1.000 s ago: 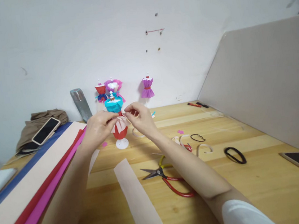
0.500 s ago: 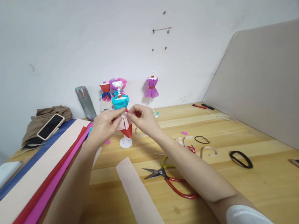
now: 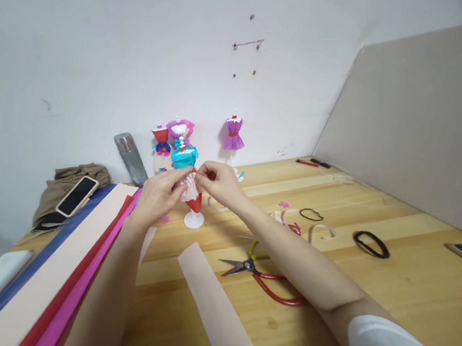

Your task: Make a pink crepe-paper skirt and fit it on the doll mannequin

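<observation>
A miniature dress form (image 3: pixel 184 157) stands upright on a round white base, wearing a turquoise top, a pale pink gathered overskirt (image 3: pixel 190 189) and a red skirt (image 3: pixel 195 204) below. My left hand (image 3: pixel 162 197) grips the dress at its waist from the left, index finger stretched across the front and thumb lower down. At the right side of the waist, my right hand (image 3: pixel 220 182) is closed in a pinch, its fingertips meeting the left index tip. A sliver of red shows between the fingertips; what the pinch holds is mostly hidden.
Scissors (image 3: pixel 248 265) lie open under my right forearm, beside a pale pink paper strip (image 3: pixel 216 307). Coloured paper sheets (image 3: pixel 58 278) lie at left, near a bottle (image 3: pixel 132 160) and phone (image 3: pixel 77 196). Other dressed forms (image 3: pixel 233 134) stand by the wall. A black band (image 3: pixel 371 244) lies right.
The view has shifted slightly. Both hands stay at the dress's waist, with the right fingertips still pinched; hardly anything else differs.
</observation>
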`<state>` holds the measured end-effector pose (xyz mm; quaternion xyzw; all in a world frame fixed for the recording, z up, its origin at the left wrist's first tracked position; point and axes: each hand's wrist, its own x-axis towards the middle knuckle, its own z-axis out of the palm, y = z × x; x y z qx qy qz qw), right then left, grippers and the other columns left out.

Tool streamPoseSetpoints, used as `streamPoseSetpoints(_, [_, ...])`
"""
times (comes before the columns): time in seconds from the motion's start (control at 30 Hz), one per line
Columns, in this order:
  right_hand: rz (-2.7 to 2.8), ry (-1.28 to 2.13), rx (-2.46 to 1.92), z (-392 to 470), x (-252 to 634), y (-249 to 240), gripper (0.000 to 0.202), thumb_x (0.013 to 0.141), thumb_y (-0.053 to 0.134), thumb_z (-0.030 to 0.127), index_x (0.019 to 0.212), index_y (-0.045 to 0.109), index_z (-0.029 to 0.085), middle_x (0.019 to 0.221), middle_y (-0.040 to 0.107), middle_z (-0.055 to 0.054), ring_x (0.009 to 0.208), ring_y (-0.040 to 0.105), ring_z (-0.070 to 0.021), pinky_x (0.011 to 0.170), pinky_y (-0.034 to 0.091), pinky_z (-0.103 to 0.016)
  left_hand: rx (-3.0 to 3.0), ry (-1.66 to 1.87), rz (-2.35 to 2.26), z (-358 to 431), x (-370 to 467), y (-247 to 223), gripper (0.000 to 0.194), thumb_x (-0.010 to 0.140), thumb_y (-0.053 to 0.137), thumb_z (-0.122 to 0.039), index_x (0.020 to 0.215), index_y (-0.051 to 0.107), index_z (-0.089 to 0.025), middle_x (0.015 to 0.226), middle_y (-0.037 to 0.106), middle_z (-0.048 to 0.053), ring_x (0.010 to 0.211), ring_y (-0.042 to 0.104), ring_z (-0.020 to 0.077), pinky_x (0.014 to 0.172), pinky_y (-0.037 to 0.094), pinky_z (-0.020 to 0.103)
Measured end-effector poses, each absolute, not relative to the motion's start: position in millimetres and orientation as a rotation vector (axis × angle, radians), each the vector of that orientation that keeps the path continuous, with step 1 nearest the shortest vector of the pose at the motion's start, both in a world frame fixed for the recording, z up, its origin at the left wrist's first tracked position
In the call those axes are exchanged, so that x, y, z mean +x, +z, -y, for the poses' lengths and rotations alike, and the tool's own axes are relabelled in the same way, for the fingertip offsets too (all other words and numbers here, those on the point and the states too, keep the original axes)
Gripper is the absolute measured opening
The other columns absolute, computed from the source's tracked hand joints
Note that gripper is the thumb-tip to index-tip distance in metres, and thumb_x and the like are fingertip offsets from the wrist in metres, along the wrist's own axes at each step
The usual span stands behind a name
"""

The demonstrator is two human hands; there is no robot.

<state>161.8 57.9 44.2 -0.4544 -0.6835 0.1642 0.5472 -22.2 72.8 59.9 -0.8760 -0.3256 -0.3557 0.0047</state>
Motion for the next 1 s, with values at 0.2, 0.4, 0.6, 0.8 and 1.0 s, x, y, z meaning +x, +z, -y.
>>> streamPoseSetpoints(0.2, [1.626,0.373,-1.124,-58,161,43,0.008,0.071,0.052,0.019,0.063,0.053,0.019,0.057,0.051,0.003,0.058,0.047,-0.0119,0.057,0.033,-0.025,-2.797,-1.165,1.073,-66,-23,68,0.043,0.084,0.051,-0.021,0.126,0.060,-0.018,0.066,0.058,-0.004,0.060,0.052,0.0126,0.062,0.040,0.024])
streamPoseSetpoints(0.4, [1.617,0.387,-1.100,-57,160,42,0.009,0.071,0.053,0.021,0.063,0.054,0.019,0.059,0.052,0.003,0.058,0.047,-0.0122,0.057,0.033,-0.026,-2.857,-1.327,1.090,-61,-29,78,0.017,0.080,0.054,-0.030,0.071,0.059,-0.017,0.053,0.040,-0.006,0.050,0.036,0.0087,0.052,0.029,0.023])
streamPoseSetpoints(0.6, [1.629,0.420,-1.081,-54,159,44,0.014,0.074,0.057,0.030,0.066,0.056,0.019,0.061,0.054,0.002,0.060,0.047,-0.0126,0.059,0.035,-0.026,-2.516,-1.454,1.544,-80,-36,73,0.023,0.077,0.054,-0.033,0.063,0.062,-0.016,0.057,0.054,-0.001,0.058,0.047,0.0137,0.057,0.033,0.027])
streamPoseSetpoints(0.8, [1.646,0.266,-1.133,-50,158,47,0.018,0.073,0.060,0.027,0.061,0.049,0.020,0.062,0.052,0.002,0.061,0.046,-0.0128,0.060,0.035,-0.027,-2.726,-1.580,1.603,-84,-32,70,0.041,0.074,0.063,-0.043,0.098,0.076,-0.013,0.090,0.074,0.009,0.085,0.063,0.0242,0.079,0.046,0.034])
streamPoseSetpoints(1.0, [1.676,0.182,-1.114,-49,157,47,0.014,0.076,0.060,0.028,0.066,0.052,0.020,0.065,0.055,0.001,0.063,0.049,-0.0137,0.063,0.038,-0.028,-2.817,-1.679,1.542,-80,-26,72,0.041,0.070,0.068,-0.042,0.102,0.075,-0.017,0.094,0.072,0.007,0.091,0.063,0.0263,0.083,0.047,0.037])
